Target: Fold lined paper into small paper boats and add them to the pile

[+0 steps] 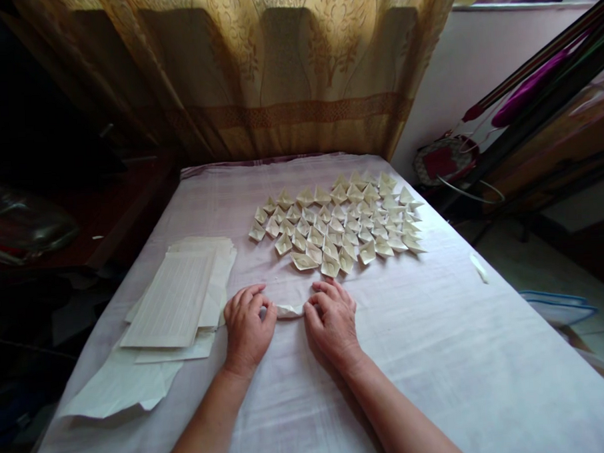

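My left hand (pixel 247 326) and my right hand (pixel 331 319) rest side by side on the white cloth of the table (pixel 438 354), fingers curled. Between them they pinch a small folded piece of white paper (pixel 289 310), each hand at one end of it. Just beyond the hands lies a wide cluster of several finished paper boats (pixel 339 225), laid out in rows. To the left of my left hand sits a stack of lined paper sheets (pixel 178 299).
More loose paper (pixel 113 388) lies under the stack near the table's left edge. A small paper scrap (pixel 478 267) lies near the right edge. A patterned curtain (pixel 275 74) hangs behind the table. Poles and a round object (pixel 442 160) stand at right.
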A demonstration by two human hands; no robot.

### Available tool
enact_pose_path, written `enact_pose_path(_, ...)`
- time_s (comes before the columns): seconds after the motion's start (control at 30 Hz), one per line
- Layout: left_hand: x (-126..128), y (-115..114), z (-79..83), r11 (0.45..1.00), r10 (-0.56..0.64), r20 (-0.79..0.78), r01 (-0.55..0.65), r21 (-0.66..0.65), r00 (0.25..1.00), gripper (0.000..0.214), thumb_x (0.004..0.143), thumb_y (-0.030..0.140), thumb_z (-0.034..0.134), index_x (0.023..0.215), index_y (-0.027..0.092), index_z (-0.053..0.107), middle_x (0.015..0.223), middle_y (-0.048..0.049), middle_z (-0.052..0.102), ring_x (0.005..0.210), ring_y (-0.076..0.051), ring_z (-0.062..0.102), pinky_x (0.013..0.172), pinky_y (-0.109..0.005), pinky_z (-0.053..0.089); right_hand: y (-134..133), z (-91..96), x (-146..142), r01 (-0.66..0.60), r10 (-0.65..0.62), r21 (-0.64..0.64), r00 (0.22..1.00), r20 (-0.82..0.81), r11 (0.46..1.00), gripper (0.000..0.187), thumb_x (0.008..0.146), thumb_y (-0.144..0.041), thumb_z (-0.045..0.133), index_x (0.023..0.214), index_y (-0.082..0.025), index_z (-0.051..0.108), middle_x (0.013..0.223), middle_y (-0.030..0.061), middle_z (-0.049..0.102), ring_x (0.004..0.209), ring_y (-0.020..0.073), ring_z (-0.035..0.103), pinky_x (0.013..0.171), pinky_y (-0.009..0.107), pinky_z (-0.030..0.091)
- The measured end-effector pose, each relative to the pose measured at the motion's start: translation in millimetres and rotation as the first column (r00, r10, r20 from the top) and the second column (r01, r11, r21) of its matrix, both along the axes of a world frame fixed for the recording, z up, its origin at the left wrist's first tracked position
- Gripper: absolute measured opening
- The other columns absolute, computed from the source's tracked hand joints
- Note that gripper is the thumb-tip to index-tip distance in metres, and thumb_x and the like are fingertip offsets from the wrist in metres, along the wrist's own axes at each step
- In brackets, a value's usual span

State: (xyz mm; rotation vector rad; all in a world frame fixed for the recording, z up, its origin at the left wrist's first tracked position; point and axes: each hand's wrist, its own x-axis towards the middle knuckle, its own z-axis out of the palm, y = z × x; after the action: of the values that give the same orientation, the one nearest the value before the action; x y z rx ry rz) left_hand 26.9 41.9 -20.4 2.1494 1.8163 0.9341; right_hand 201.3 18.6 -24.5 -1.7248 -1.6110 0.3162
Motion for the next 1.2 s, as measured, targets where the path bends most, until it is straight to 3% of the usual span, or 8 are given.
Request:
enact_pose_path(0.1,2,-3,5.0,0.999,-0.035,-0.042,0.037,0.04,0.998,0.017,0.085,0.025,0.056,0.1,0.021,0.063,0.127,-0.0137,0.063,0.118,-0.031,0.056,0.102,-0.049,0.04,-1,-1.3,0,-0.014,0.014,0.008,1.0,0.009,1.0,0.01,0.084,-0.021,0.058,0.079,-0.022,0.067,0.114,0.0098,0.067,0.125,0.0345,0.045,0.104,0.056,0.029)
enact_pose_path(0.17,2,-6,11.8,0.982,-0.168,-0.067,0.173,0.072,0.983,0.029,0.086,0.026,0.057,0.114,0.023,0.062,0.136,-0.0122,0.057,0.127,-0.03,0.05,0.107,-0.048,0.035,-1,-2.1,1,-0.017,0.016,0.028,1.0,0.011,0.999,0.01,0.084,-0.021,0.058,0.08,-0.023,0.067,0.113,0.0095,0.068,0.124,0.0335,0.045,0.104,0.055,0.029)
enact_pose_path(0.23,3,-8,19.1,0.938,-0.339,-0.103,0.345,0.044,0.935,0.027,0.086,0.026,0.061,0.112,0.028,0.065,0.132,-0.0071,0.061,0.127,-0.028,0.049,0.112,-0.049,0.028,-1,-2.5,1,-0.022,0.021,0.041,1.0,0.017,0.999,0.01,0.084,-0.021,0.058,0.08,-0.023,0.067,0.112,0.0086,0.068,0.123,0.0328,0.046,0.104,0.054,0.029)
enact_pose_path(0.3,3,-10,24.5,0.908,-0.418,-0.122,0.419,-0.017,0.9,0.02,0.085,0.027,0.066,0.105,0.03,0.068,0.118,-0.0036,0.069,0.117,-0.026,0.056,0.112,-0.05,0.024,-2,-2.4,2,-0.028,0.028,0.04,0.999,0.023,0.999,0.009,0.084,-0.021,0.058,0.08,-0.023,0.066,0.112,0.0078,0.069,0.123,0.0326,0.047,0.104,0.054,0.029)
enact_pose_path(0.4,3,-11,27.0,0.916,-0.4,-0.113,0.392,-0.09,0.909,0.014,0.085,0.024,0.068,0.099,0.028,0.069,0.098,-0.0011,0.073,0.099,-0.023,0.061,0.11,-0.049,0.024,-3,-1.5,3,-0.043,0.042,0.04,0.999,0.021,0.998,0.009,0.085,-0.022,0.059,0.081,-0.024,0.066,0.113,0.0074,0.069,0.123,0.0319,0.047,0.105,0.053,0.029)
enact_pose_path(0.57,1,-7,24.5,0.914,-0.391,-0.094,0.374,-0.158,0.915,0.003,0.087,0.027,0.066,0.088,0.026,0.069,0.088,0.0002,0.074,0.092,-0.021,0.061,0.107,-0.046,0.026,-3,-0.5,5,-0.059,0.06,0.039,0.998,-0.007,0.997,0.011,0.086,-0.022,0.057,0.082,-0.024,0.066,0.112,0.0078,0.068,0.123,0.0306,0.048,0.105,0.051,0.031)
enact_pose_path(0.97,11,-3,22.9,0.938,-0.282,-0.108,0.25,-0.238,0.953,0.018,0.086,0.032,0.065,0.07,0.024,0.065,0.077,0.0001,0.072,0.084,-0.022,0.061,0.099,-0.047,0.03,-2,-6.0,4,-0.037,0.037,-0.005,0.998,0.059,0.999,0.009,0.085,-0.02,0.058,0.081,-0.023,0.066,0.116,0.0085,0.067,0.125,0.0334,0.045,0.103,0.053,0.031)
enact_pose_path(1.2,16,-4,21.5,0.953,-0.239,-0.163,0.198,-0.23,0.957,0.006,0.086,0.028,0.063,0.081,0.024,0.063,0.081,-0.0011,0.071,0.086,-0.024,0.061,0.094,-0.045,0.032,-3,0.0,2,-0.047,0.04,0.062,0.994,0.1,0.997,0.016,0.086,-0.016,0.055,0.095,-0.022,0.066,0.119,0.0091,0.066,0.122,0.0315,0.047,0.102,0.049,0.032)
